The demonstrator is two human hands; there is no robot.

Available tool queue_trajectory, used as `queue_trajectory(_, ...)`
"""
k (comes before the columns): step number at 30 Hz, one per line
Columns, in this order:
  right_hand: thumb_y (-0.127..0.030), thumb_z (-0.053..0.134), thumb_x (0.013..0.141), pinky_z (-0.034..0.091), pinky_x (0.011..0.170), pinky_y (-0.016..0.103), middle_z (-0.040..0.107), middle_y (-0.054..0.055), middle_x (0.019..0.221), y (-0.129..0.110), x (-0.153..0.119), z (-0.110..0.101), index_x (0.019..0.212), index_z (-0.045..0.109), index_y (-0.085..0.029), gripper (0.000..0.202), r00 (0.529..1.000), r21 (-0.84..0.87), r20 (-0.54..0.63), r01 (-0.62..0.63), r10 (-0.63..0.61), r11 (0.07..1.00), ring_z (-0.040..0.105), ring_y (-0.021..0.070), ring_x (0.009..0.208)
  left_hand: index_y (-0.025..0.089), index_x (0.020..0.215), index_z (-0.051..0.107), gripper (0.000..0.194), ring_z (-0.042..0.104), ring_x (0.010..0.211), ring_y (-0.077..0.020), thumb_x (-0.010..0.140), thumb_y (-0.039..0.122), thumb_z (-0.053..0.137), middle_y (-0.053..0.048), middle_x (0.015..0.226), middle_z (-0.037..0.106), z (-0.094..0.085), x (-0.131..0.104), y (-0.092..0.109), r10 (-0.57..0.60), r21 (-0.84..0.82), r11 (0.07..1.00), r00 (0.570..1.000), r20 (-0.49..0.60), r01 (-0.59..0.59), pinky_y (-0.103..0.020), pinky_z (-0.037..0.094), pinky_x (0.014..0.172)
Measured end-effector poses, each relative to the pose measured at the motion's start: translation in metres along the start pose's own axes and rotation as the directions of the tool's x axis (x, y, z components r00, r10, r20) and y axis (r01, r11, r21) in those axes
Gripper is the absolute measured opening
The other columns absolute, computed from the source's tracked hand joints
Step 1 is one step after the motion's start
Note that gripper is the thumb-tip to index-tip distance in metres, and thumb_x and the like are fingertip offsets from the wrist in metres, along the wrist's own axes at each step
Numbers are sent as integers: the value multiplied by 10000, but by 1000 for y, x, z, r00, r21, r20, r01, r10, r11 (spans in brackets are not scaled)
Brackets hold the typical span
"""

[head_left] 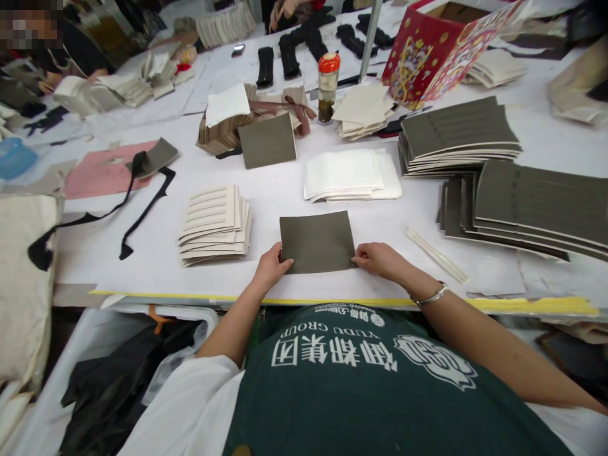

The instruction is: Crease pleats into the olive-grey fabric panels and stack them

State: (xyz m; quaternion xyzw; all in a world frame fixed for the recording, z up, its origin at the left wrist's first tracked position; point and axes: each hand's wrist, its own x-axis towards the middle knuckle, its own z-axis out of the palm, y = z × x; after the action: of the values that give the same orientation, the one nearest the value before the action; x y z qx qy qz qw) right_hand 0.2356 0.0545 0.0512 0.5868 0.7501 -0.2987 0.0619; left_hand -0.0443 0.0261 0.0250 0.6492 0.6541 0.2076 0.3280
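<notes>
A dark olive-grey rectangular panel [317,243] lies in front of me near the table's front edge. My left hand [272,266] pinches its lower left side, thumb on top. At the lower right corner my right hand [377,259] has its fingers closed on the same panel. Left of the panel stands a stack of cream panels [213,225]. Just beyond it is a pile of white sheets [351,175]. Stacks of grey panels with pale edges [458,133] rise to the right, and a pale narrow strip [437,254] rests near my right hand.
Behind are a bundle of brown pieces [223,130], an orange-lided bottle [327,85] and a red box [427,57]. Black straps [147,209] and pink fabric [107,170] lie left. A white bin [71,361] with dark fabric stands below the edge. Other people's hands show at the far side.
</notes>
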Motion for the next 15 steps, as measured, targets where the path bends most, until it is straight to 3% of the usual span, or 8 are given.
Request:
queue_trajectory(5, -306, 494, 795, 308, 536, 228, 629, 26, 629, 1, 1, 0, 710, 596, -180, 183, 1000, 15, 0, 19, -19, 1000, 541, 131, 577, 180, 999, 562, 311, 559, 679, -178, 696, 242, 597, -4, 736, 604, 0, -4, 3, -16, 101, 995, 1000, -16, 17, -283, 437, 638)
queue_trajectory(12, -307, 496, 796, 306, 531, 228, 636, 25, 643, 0, 0, -1, 737, 612, -182, 181, 1000, 14, 7, -8, 8, 1000, 542, 130, 572, 171, 1034, 540, 362, 594, 723, -169, 681, 209, 610, -16, 823, 645, -1, 0, -6, 11, -92, 996, 999, 39, -7, -285, 469, 681)
queue_trajectory(15, -304, 501, 797, 306, 536, 227, 638, 22, 646, 0, 0, -1, 725, 610, -184, 178, 1000, 19, 2, -10, 10, 1000, 547, 129, 580, 171, 1020, 545, 356, 590, 698, -163, 676, 215, 621, -9, 789, 639, -2, 1, -8, 6, -88, 996, 999, 46, -2, -283, 472, 671)
